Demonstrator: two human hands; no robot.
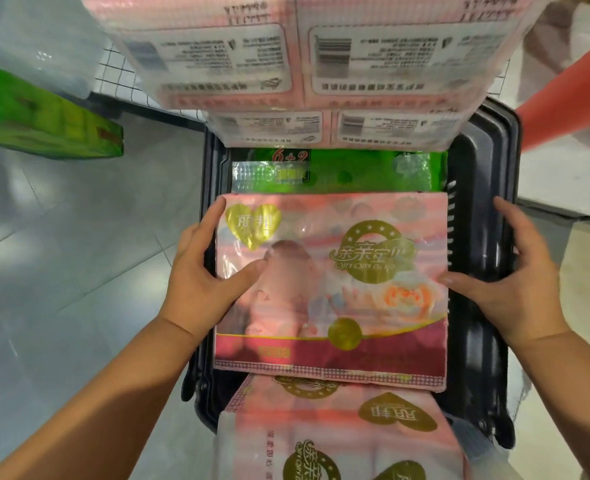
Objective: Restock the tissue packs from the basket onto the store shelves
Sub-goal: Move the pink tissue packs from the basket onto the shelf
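A pink tissue pack [331, 289] with gold logos lies flat on top in the black basket [480, 244]. My left hand [207, 271] grips its left edge, thumb on the top face. My right hand [504, 271] touches its right edge, fingers spread over the basket's rim. Under it lies a green tissue pack [342, 171]. Another pink pack [335, 434] leans at the basket's near end. Two pink packs [300, 53] with barcode labels stand at the basket's far end, filling the top of the head view.
The basket stands on a grey tiled floor [61, 271]. A green package [44, 126] lies at the left on a low shelf edge. A white wire grid panel [117, 77] stands behind the far packs. A person's red sleeve [563, 102] shows at the upper right.
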